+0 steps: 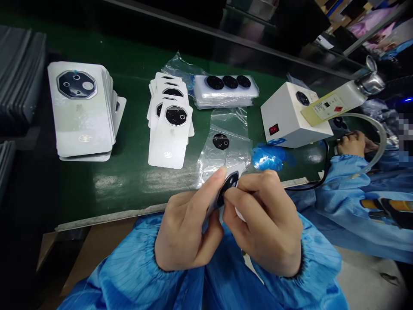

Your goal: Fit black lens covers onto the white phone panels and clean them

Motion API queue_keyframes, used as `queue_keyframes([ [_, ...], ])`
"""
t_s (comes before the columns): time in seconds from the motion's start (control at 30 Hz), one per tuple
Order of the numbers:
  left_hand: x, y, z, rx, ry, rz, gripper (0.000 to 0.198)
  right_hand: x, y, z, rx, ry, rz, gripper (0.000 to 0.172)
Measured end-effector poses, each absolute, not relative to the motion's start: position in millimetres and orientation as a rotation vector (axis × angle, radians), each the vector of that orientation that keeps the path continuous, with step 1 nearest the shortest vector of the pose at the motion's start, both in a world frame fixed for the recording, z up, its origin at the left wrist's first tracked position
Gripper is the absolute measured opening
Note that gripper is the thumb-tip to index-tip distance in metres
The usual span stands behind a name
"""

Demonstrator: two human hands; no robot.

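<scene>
My left hand (189,228) grips a white phone back cover (229,184) close to my body, thumb along its upper edge. The cover is tilted and carries a black octagonal camera plate. My right hand (266,224) is closed at the cover's right side, fingertips pressed against the camera plate. My fingers hide much of the cover. Just beyond lies a clear plastic bag (206,163), with a loose black camera plate (221,141) on it. Crumpled blue film pieces (267,157) lie to the right of the bag.
Back covers stand in a neat stack (84,125) and a fanned pile (169,142). Behind are bagged camera plates (226,92). A white box (284,116) with a red switch stands near a bottle of yellowish liquid (338,103). A co-worker's hand (353,144) rests at right.
</scene>
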State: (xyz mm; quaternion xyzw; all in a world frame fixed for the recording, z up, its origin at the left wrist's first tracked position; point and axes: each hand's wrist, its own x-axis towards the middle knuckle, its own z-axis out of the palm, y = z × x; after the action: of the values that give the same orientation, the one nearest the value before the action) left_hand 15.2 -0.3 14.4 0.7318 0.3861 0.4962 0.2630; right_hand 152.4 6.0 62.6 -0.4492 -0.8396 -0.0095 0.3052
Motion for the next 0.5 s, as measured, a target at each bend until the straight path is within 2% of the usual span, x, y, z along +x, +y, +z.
queue_keyframes([
  [0.5,14.0,0.7,11.1,1.929,1.024,1.331,0.072,151.3,7.5,62.1,-1.219,-2.18,0.043,0.015],
])
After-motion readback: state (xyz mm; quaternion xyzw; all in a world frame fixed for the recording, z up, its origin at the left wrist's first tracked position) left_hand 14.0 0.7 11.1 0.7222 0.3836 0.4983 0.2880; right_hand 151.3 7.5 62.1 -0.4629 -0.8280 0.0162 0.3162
